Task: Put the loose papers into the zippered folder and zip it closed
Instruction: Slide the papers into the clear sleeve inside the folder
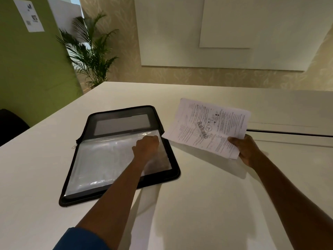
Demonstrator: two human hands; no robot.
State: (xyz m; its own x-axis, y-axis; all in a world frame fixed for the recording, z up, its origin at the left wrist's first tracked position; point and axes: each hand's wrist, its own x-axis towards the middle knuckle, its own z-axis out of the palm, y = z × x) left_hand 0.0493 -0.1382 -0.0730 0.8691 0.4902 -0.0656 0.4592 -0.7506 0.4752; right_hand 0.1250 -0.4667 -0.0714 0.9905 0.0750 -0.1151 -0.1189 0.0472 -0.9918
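A black zippered folder point(86, 127) lies open on the white table point(198, 195), left of centre. Clear plastic sleeves point(100, 163) cover its near half. My left hand point(146, 147) rests on the sleeves near their far right corner, fingers curled on the plastic. A stack of printed loose papers point(207, 125) is held just above the table to the right of the folder. My right hand point(246, 150) grips the near right corner of the papers. A zipper pull point(73, 146) sticks out at the folder's left edge.
A potted palm point(90, 53) stands beyond the table's far left corner, next to a green wall with a posted sheet point(28, 15). A dark chair point(10, 123) sits at the left. A seam point(288, 133) runs across the table at the right.
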